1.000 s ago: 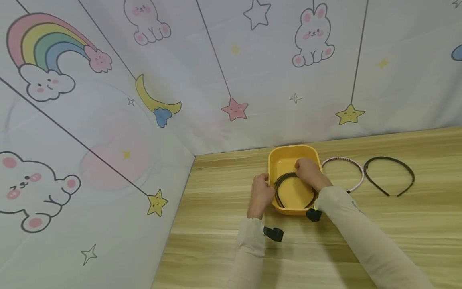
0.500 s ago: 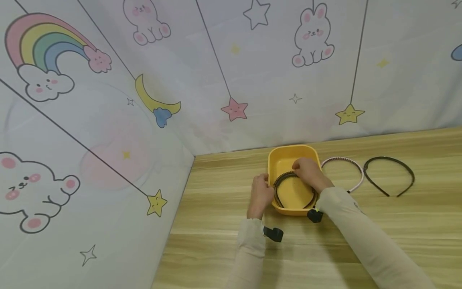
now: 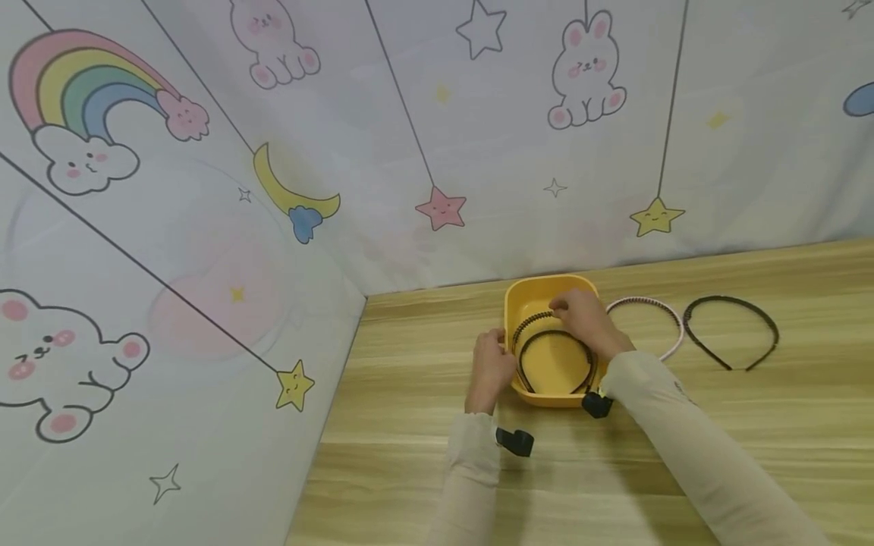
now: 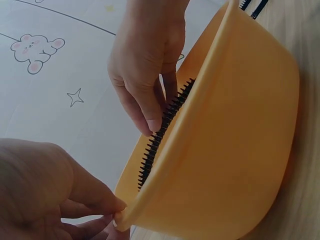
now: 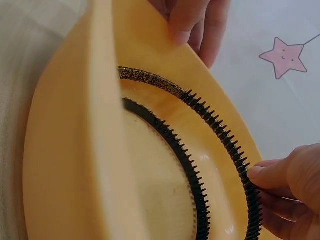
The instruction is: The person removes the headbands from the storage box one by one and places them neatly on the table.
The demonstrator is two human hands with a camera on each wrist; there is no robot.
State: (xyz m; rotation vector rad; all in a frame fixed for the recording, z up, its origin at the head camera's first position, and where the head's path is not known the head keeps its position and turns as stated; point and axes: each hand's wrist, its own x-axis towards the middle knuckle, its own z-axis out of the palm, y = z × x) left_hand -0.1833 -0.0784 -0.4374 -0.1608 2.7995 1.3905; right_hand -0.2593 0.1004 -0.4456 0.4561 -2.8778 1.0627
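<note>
In the head view a yellow plastic bin (image 3: 532, 297) stands on the table. My left hand (image 3: 493, 368) pinches its left rim between thumb and fingers, also visible in the left wrist view. Over the bin, my right hand (image 3: 587, 322) pinches a black toothed headband (image 5: 220, 131) at its curved top. That headband is lifted off a second black toothed headband (image 5: 184, 156), which lies on the bin floor. Teeth of the held one rise beside the bin's rim (image 4: 187, 115) in the left wrist view. My right forearm hides the bin's right side.
A pink headband (image 3: 645, 299) with dark teeth lies right of the bin, partly behind the right sleeve. Farther right is a black headband (image 3: 734, 299). A patterned cloth wall (image 3: 505, 243) runs behind the wooden table (image 3: 403, 455), and another stands at left.
The pinched headband has shifted toward the back of the bin with my right hand and now stands apart from the one beneath. My left hand stays on the rim.
</note>
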